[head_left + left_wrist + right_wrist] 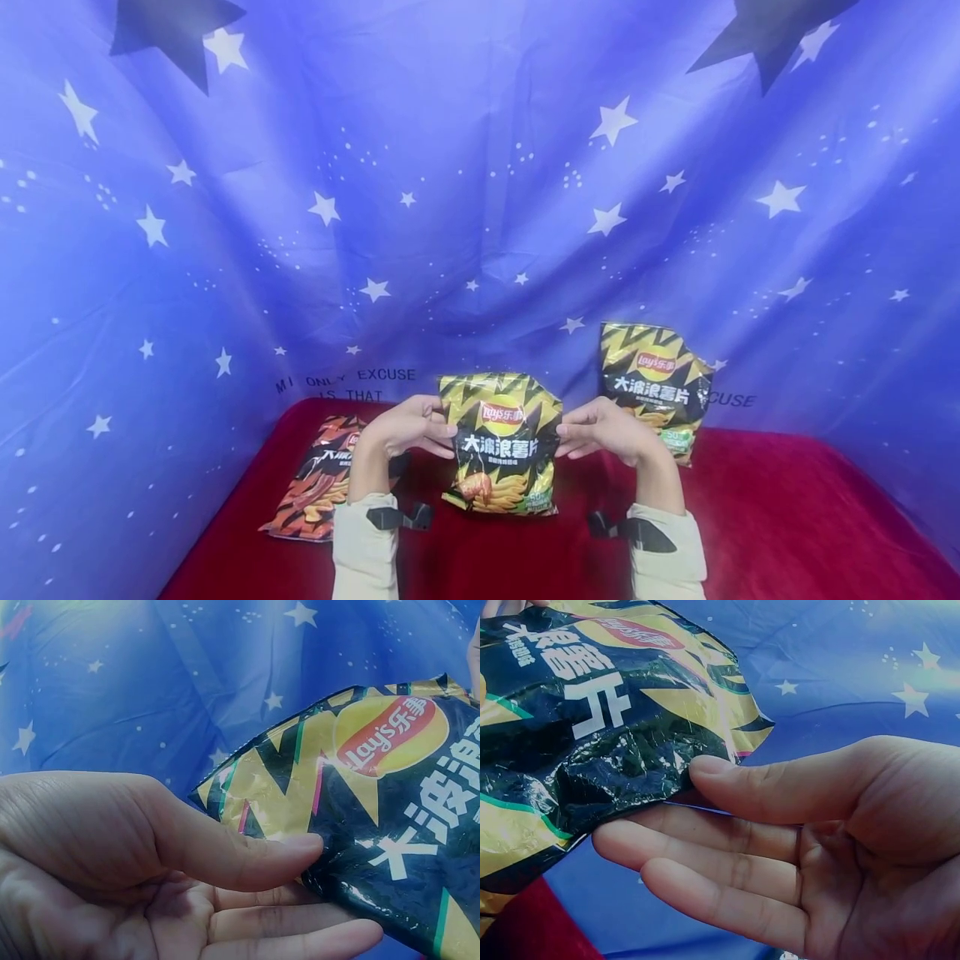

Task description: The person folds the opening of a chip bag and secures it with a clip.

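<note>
Since soft foil likely slumps, the left hand (407, 427) and right hand (609, 431), lower fingers loosely extended, pinch opposite edges of the black-and-yellow, pillow-shaped foil crisp bag (501, 454), apparently steadying it.

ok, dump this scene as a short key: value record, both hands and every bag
left hand: pinches left edge of held bag
right hand: pinches its right edge
held bag: black-and-yellow crinkled foil chip bag, upright, front toward head camera; base contact unclear
second bag: matching black-and-yellow foil bag, upright, behind and right of held bag
third bag: red-and-black foil chip bag, at left, partly hidden by left arm
surface: red velvety cloth
backdrop: blue fabric with white stars
</note>
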{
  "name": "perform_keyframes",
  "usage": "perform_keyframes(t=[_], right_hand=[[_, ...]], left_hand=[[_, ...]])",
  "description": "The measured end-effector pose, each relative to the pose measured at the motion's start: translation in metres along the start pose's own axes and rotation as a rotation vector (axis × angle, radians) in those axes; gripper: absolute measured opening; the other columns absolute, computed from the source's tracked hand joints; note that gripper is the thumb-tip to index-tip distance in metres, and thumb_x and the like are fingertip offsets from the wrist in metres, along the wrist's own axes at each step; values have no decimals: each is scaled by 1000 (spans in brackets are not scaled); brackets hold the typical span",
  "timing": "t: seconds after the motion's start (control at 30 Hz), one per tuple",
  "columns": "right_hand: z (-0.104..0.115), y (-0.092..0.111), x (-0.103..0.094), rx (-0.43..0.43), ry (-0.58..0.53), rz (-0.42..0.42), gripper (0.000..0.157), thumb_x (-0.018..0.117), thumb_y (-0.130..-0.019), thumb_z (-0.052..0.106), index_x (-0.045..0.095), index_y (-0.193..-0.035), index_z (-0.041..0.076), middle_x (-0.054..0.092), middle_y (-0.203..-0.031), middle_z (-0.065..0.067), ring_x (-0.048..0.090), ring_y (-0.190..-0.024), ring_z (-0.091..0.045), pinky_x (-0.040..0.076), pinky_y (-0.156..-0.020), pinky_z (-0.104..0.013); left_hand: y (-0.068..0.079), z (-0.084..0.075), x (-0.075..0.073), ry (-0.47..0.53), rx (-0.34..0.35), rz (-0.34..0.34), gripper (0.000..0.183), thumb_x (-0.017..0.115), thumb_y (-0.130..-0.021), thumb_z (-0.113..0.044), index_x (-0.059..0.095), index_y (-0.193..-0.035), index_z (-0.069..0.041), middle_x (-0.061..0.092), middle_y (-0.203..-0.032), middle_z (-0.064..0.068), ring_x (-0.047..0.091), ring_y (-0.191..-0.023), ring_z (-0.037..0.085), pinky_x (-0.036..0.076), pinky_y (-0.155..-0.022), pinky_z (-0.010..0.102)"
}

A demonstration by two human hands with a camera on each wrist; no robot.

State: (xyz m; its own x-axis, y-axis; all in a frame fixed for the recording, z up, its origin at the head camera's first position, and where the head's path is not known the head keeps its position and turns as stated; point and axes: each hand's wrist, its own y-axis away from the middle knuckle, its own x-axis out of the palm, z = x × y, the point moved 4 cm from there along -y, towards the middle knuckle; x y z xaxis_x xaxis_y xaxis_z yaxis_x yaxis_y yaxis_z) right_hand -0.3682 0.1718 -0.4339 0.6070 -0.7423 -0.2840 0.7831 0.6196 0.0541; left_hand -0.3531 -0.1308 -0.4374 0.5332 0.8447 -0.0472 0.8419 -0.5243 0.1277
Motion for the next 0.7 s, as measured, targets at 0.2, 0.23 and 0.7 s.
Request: perform_keyframes(t=[0.2, 0.23, 0.7], right_hand=[[-5, -4, 1, -13, 21, 12, 24, 60, -100, 5, 67, -98, -18, 73, -95, -27, 78, -89, -32, 64, -77, -39], [-5, -4, 1, -16, 24, 13, 24, 60, -100, 5, 67, -98, -18, 73, -95, -29, 78, -89, -32, 64, -77, -39], [-2, -3, 3, 0, 41, 14, 27, 62, -100, 8, 67, -96, -18, 73, -94, -28, 78, -85, -23, 64, -78, -39]], left_hand=[[-4, 6, -3, -3, -6, 12, 16, 57, -98, 5, 46, -110, 4, 69, -86, 6, 73, -81, 20, 58, -90, 54], [-4, 6, -3, -4, -5, 12, 17, 57, -98, 5, 46, -111, 4, 69, -87, 6, 73, -81, 20, 59, -89, 53], [-3, 9, -7, -38, -47, -36, 50, 58, -99, 0, 34, -138, 20, 62, -92, 9, 72, -83, 21, 61, -88, 47]])
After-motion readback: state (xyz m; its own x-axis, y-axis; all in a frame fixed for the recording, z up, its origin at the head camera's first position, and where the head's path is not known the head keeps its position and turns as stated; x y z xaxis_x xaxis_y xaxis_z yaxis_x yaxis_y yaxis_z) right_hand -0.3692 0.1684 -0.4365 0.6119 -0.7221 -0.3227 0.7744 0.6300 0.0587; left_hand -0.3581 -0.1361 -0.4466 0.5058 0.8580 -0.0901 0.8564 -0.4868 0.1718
